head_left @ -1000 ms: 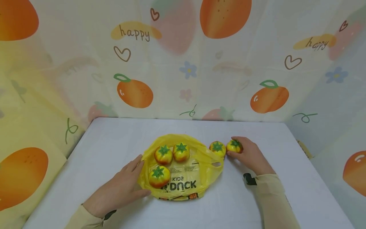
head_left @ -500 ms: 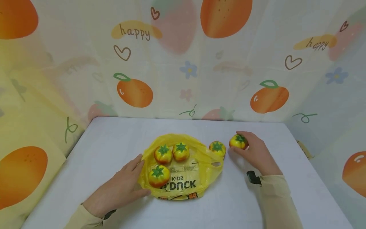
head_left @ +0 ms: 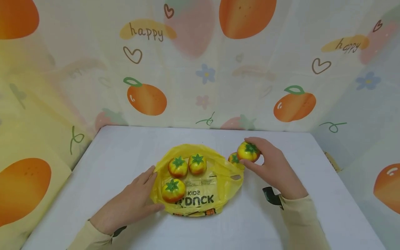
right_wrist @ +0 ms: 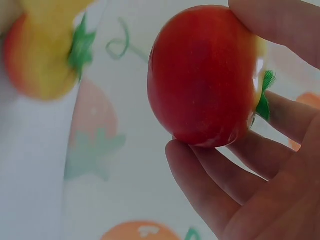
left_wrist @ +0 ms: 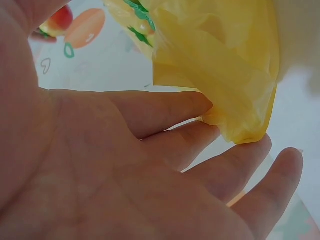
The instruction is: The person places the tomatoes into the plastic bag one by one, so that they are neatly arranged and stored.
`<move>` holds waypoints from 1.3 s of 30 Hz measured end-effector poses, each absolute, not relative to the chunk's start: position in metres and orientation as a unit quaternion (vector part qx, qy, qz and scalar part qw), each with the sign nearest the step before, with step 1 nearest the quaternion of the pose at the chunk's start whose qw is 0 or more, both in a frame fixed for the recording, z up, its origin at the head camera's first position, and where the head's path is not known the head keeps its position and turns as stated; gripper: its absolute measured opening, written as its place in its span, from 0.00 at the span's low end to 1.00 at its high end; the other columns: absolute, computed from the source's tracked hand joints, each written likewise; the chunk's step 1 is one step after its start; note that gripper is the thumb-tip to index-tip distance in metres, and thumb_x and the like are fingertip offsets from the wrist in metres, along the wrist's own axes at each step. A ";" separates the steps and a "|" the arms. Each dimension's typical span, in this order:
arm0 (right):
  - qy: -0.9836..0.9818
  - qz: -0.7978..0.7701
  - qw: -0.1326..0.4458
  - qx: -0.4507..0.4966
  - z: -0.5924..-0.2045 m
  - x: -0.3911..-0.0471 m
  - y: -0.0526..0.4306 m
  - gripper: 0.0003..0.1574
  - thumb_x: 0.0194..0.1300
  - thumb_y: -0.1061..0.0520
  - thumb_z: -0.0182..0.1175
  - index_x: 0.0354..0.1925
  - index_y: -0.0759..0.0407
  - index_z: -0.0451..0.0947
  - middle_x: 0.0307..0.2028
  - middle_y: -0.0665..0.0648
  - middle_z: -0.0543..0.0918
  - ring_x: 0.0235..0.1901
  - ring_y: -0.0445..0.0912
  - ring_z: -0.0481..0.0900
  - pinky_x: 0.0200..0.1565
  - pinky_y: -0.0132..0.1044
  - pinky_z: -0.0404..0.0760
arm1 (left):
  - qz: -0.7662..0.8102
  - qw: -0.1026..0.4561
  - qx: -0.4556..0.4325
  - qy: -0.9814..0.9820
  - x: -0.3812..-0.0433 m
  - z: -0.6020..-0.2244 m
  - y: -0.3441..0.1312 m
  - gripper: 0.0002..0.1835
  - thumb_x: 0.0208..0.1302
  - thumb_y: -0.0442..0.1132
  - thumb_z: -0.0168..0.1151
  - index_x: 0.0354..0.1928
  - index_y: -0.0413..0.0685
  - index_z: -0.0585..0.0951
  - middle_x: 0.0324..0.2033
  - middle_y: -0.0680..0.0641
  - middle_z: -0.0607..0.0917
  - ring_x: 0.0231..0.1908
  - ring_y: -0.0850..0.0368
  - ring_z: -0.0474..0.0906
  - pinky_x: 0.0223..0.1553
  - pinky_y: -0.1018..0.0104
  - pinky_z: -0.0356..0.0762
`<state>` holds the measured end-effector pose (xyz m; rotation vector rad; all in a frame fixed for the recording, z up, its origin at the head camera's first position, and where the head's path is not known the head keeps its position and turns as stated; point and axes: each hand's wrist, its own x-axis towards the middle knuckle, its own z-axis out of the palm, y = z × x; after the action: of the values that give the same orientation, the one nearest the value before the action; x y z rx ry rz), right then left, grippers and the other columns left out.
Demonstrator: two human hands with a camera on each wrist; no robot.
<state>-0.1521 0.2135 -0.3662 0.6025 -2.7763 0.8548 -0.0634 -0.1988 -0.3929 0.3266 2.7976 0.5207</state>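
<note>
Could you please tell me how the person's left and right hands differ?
The left hand touches the yellow bag with extended fingers; the right hand grips a round fruit. The left hand is at the bag's left edge, the right hand near its right. Both have beige sleeves.

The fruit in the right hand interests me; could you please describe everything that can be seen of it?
This persimmon-like fruit is squat, glossy and plastic-looking: yellow around a green leafy star on top, deep red underneath. The right hand grips it above the white table, near the yellow bag; in the head view it partly hides another fruit.
</note>
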 end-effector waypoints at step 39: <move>-0.893 0.248 -0.073 0.370 -0.408 -0.111 0.096 0.43 0.69 0.41 0.76 0.75 0.50 0.73 0.70 0.50 0.78 0.65 0.44 0.79 0.70 0.44 0.82 | 0.176 0.141 0.114 0.968 -0.065 -0.398 -0.198 0.62 0.63 0.65 0.77 0.84 0.33 0.58 0.86 0.32 0.52 0.80 0.26 0.61 0.72 0.28 0.72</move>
<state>-0.1108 0.0964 -0.4080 1.2182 -2.9413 0.8173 -0.0649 -0.1977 -0.3975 0.3292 2.7935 0.5077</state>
